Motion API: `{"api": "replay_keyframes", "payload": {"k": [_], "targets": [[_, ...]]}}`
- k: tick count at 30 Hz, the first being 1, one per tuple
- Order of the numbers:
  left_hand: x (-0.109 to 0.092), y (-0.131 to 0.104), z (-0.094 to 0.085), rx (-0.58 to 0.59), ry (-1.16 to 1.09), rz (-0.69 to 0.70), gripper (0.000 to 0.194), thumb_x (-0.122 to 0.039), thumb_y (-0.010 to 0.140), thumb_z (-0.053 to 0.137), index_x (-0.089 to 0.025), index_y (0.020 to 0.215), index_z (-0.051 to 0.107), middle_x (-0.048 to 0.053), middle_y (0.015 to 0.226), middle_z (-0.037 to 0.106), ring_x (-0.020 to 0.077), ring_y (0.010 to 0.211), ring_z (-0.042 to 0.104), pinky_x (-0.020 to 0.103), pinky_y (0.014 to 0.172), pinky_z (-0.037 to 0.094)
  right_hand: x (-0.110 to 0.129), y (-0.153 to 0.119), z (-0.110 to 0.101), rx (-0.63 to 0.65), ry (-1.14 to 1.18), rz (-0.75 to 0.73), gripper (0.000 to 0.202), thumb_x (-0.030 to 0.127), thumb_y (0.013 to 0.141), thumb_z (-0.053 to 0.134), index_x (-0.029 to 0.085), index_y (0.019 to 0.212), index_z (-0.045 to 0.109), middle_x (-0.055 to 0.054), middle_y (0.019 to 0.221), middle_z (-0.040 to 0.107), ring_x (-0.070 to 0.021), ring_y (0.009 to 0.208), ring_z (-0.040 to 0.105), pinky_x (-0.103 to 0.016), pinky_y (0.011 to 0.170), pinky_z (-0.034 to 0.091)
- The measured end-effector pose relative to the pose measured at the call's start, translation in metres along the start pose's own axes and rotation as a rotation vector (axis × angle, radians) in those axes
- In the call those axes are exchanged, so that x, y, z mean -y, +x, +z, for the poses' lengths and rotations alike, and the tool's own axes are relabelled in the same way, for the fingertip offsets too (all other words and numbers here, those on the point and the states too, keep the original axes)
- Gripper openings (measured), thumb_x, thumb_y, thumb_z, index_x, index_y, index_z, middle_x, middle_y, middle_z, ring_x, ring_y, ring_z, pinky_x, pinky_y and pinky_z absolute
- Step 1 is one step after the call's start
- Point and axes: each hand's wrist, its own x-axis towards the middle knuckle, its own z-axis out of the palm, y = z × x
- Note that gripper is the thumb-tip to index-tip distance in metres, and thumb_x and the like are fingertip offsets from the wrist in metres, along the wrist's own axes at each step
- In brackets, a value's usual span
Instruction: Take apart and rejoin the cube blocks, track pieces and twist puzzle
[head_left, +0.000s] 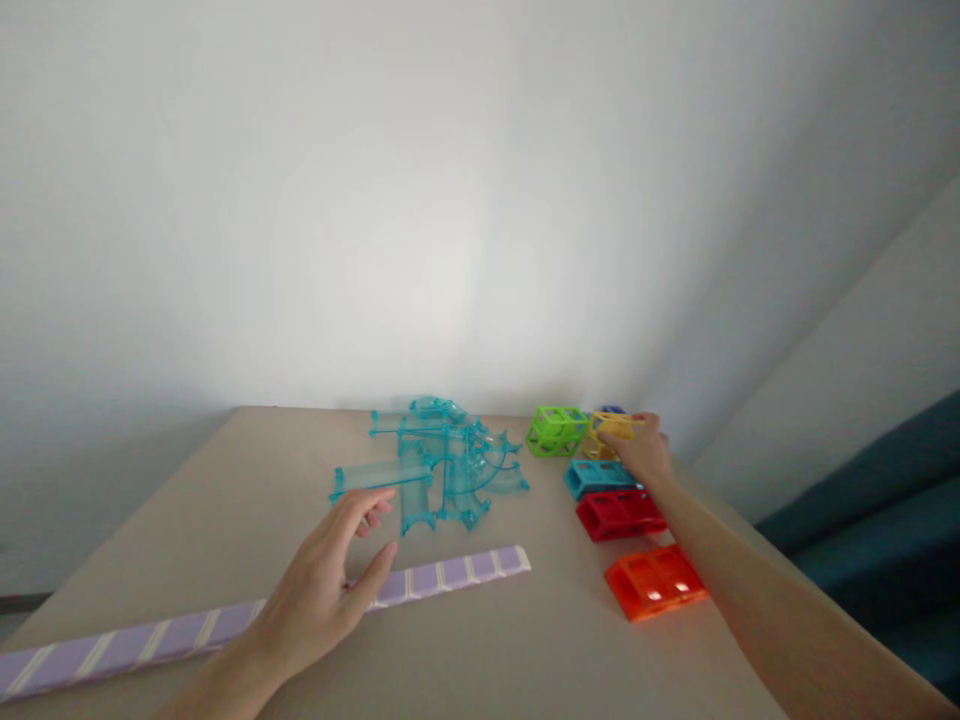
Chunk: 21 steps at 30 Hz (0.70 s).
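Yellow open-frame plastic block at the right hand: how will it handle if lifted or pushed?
The yellow open-frame plastic block is probably light for its size, given the gaps between its bars. Likely stiff: the bars look straight. Pushed, it should slide rather than roll, since it looks boxy.

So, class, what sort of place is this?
Probably a room at home: a flat beige tabletop, dark teal folded fabric like a curtain, and translucent blue plastic pieces resembling toys.
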Motion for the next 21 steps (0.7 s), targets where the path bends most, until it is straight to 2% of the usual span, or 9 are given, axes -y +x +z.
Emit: {"api": "replay_keyframes", "payload": {"k": [5, 12, 16, 19, 21], "targets": [[-0.002, 0.002, -0.002, 0.003, 0.003, 0.012, 0.037, -0.026, 0.089, 0.053, -0.023, 0.126, 0.047, 0.006, 0.106, 0.062, 0.0179, 0.091, 0.061, 0.033, 0.084, 0.053, -0.006, -0.001, 0.005, 0.056, -0.062, -0.079, 0.065, 0.047, 0.068, 0.07, 0.017, 0.122, 0.051, -0.016, 0.109, 0.062, -0.0341, 0.115, 0.053, -0.042, 0.091, 0.044], [0.001, 0.001, -0.001, 0.022, 0.005, 0.042, 0.032, -0.025, 0.089, 0.052, -0.023, 0.121, 0.05, 0.005, 0.104, 0.061, 0.0169, 0.088, 0.06, 0.03, 0.081, 0.052, -0.004, -0.004, 0.004, 0.052, -0.132, -0.097, 0.07, 0.053, 0.071, 0.067, 0.014, 0.126, 0.05, -0.016, 0.111, 0.062, -0.0313, 0.111, 0.056, -0.038, 0.088, 0.046], [0.002, 0.002, 0.0, 0.03, 0.005, 0.06, 0.029, -0.023, 0.089, 0.052, -0.023, 0.119, 0.052, 0.005, 0.105, 0.06, 0.0167, 0.089, 0.059, 0.029, 0.081, 0.051, 0.002, -0.006, -0.007, 0.013, -0.187, -0.093, 0.072, 0.051, 0.077, 0.062, 0.007, 0.131, 0.046, -0.022, 0.114, 0.06, -0.033, 0.11, 0.057, -0.04, 0.088, 0.046], [0.002, 0.002, -0.001, 0.013, 0.001, 0.066, 0.029, -0.022, 0.089, 0.053, -0.023, 0.118, 0.053, 0.005, 0.105, 0.061, 0.0166, 0.088, 0.06, 0.028, 0.08, 0.051, 0.007, -0.017, -0.023, -0.021, -0.241, -0.142, 0.059, 0.042, 0.079, 0.059, 0.006, 0.126, 0.052, -0.024, 0.111, 0.059, -0.0359, 0.113, 0.054, -0.043, 0.092, 0.044], [0.001, 0.002, -0.001, 0.006, -0.002, 0.068, 0.029, -0.022, 0.088, 0.053, -0.023, 0.117, 0.055, 0.005, 0.105, 0.062, 0.0167, 0.088, 0.06, 0.028, 0.08, 0.052, 0.006, -0.03, -0.032, -0.021, -0.27, -0.211, 0.05, 0.039, 0.081, 0.057, 0.01, 0.121, 0.058, -0.022, 0.111, 0.059, -0.0359, 0.116, 0.052, -0.044, 0.095, 0.042]]}}
